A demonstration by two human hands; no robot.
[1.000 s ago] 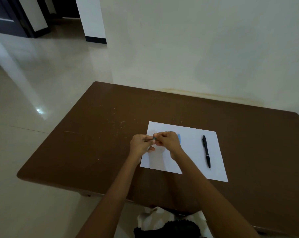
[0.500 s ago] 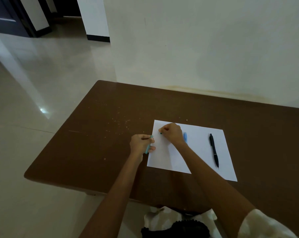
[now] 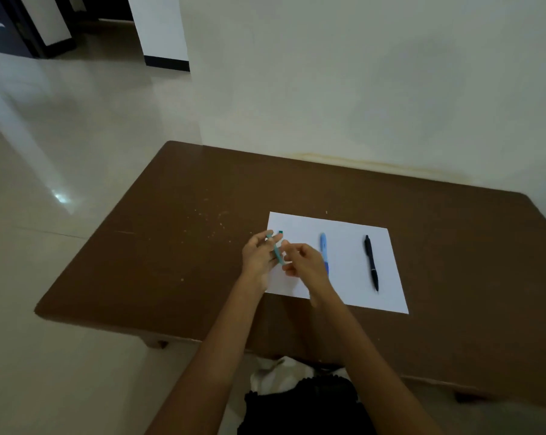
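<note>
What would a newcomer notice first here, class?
The eye goes first to the two hands meeting over the left edge of the white paper: the left hand holds a teal pen, with the right hand close beside it. To their right, a blue pen and a black pen lie side by side on the paper, which sits on a brown table.

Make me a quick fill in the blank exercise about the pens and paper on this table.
1. The hand gripping the slim teal pen is the person's ___ one.
2. The light blue plastic pen lies on a white sheet of ___.
3. The slender pen nearest that sheet's right edge is ___.
4. The sheet rests on a wooden table coloured ___.
Missing words: left, paper, black, brown.
</note>
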